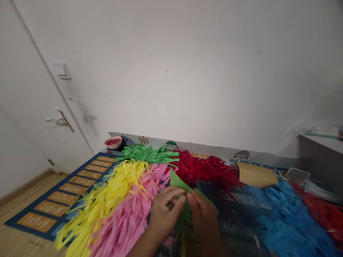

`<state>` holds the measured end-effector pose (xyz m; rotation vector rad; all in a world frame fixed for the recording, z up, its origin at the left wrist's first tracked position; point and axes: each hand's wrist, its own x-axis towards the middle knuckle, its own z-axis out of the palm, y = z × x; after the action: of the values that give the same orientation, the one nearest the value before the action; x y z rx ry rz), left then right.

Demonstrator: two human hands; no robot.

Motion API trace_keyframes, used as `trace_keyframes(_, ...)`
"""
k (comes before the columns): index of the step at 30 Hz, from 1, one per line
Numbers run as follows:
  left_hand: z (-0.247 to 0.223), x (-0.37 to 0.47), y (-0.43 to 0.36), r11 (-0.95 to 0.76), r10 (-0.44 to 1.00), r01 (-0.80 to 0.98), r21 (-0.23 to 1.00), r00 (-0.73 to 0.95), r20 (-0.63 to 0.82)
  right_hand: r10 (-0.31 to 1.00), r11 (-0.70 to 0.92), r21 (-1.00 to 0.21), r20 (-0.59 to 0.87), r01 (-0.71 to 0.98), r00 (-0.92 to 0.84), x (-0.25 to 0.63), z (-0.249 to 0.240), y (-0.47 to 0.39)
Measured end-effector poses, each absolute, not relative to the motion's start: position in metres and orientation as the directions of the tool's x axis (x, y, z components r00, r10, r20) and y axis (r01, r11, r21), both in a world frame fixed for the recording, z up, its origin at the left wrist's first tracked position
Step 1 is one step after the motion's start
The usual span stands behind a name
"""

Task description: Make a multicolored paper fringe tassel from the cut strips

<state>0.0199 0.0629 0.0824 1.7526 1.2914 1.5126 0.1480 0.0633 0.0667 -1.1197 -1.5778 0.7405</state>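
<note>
Both hands meet low in the middle of the head view, around a green sheet (178, 181) that looks like tissue or crepe paper. My left hand (168, 205) pinches its edge between thumb and fingers. On the other side, my right hand (200, 207) grips the same sheet, thumb near the left fingertips. One corner of the paper points up above the hands; its lower part is partly hidden and blurred. Just left lie pink paper strips (125, 225) and yellow paper strips (104, 200). Behind the hands are green paper strips (147, 154) and red paper strips (205, 167).
A printed table mat (40, 210) covers the table. At its back left stands a bowl of small red pieces (113, 142). To the right are a brown cardboard piece (255, 175), blue paper strips (292, 221), more red strips (324, 214) and a phone-like object (297, 175). A white wall (171, 71) rises behind.
</note>
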Motion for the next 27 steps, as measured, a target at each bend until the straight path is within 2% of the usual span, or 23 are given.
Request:
trace_keyframes(3,0.086,0.016,0.063,-0.397,0.89,0.325,0.859,-0.091,0.446,0.917,0.399,-0.852,0.377,0.339,-0.13,0.149,0.069,0.063)
trace_keyframes(9,0.088,0.011,0.065,-0.351,0.906,0.337,0.874,-0.115,0.408,0.86,0.506,-0.725,0.467,0.467,-0.207,0.146,0.068,0.064)
trace_keyframes(16,0.089,0.009,0.064,-0.36,0.898,0.404,0.841,-0.093,0.429,0.853,0.519,-0.711,0.466,0.474,-0.235,0.143,0.066,0.065)
trace_keyframes(19,0.09,0.007,0.065,-0.37,0.889,0.452,0.811,-0.081,0.45,0.887,0.461,-0.79,0.395,0.404,-0.239,0.146,0.069,0.069)
trace_keyframes(23,0.091,0.002,0.069,-0.325,0.917,0.412,0.851,-0.084,0.391,0.961,0.241,-0.955,0.21,0.171,-0.182,0.155,0.075,0.081)
trace_keyframes(27,0.089,-0.001,0.071,-0.271,0.952,0.31,0.911,-0.053,0.302,0.972,0.075,-0.997,0.076,-0.013,-0.221,0.161,0.073,0.087)
